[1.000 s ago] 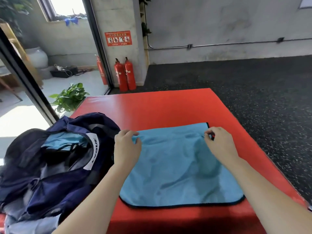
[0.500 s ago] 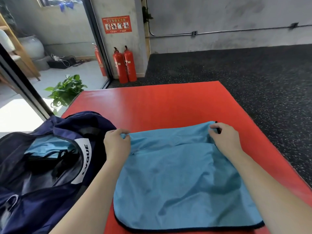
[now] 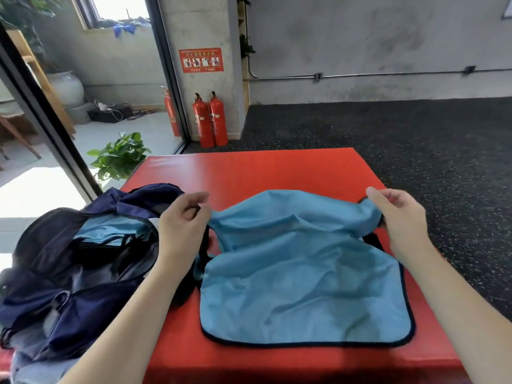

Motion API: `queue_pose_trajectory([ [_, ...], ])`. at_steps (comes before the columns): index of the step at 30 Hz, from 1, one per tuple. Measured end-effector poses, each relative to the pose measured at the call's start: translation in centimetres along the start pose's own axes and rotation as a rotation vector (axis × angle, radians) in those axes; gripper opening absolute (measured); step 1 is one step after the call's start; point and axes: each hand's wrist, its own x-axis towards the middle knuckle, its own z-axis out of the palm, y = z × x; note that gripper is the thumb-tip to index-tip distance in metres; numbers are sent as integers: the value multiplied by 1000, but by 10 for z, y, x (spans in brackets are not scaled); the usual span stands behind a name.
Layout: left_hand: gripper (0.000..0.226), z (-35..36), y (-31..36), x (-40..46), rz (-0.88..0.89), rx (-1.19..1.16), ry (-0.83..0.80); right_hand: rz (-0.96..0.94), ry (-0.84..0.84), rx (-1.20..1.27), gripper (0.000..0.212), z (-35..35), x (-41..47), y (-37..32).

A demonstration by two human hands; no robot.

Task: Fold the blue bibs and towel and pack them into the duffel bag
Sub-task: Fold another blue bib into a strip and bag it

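Hands pinch the far corners of a blue bib [image 3: 302, 273] above the red mat [image 3: 249, 173], left hand [image 3: 181, 231] and right hand [image 3: 399, 220] lifting its far edge. Blue fabric [image 3: 110, 231] already lies inside the open duffel bag [image 3: 69, 273] alongside; this fold looks barely begun

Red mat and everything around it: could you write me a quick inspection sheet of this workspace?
Surface: red mat, far half bare.
Job's things: blue cloth with dark trim, near part flat on the mat, far edge raised; navy duffel bag open at the mat's left, blue fabric already inside.
Clutter: nothing seen on the mat.
Hands: left hand pinches the cloth's far left corner; right hand pinches the far right corner.
Cables: cords and power strip on the floor beyond the glass.
Surroundings: fire extinguishers, potted plant, speckled dark floor.
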Motion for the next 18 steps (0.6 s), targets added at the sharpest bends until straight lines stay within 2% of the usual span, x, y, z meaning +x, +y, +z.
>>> queue_pose_trajectory([
  [3,25,-14,-27,-14,-82,312,-205,8,-211,-597,35,-15,-19,13],
  [5,30,-21,-44,-22,-82,577,-305,86,-365,-778,35,-21,-32,20],
  [7,35,-26,-55,-28,-82,674,-354,99,-391,-813,33,-24,-38,23],
  [11,35,-23,-60,-27,-83,692,-301,-2,-319,-808,30,-24,-37,31],
  [14,28,-15,-63,-23,-72,656,-282,-47,-279,-787,21,-18,-36,35],
  [18,25,-6,-62,-17,-97,604,-285,-102,-309,-726,26,-11,-36,27],
])
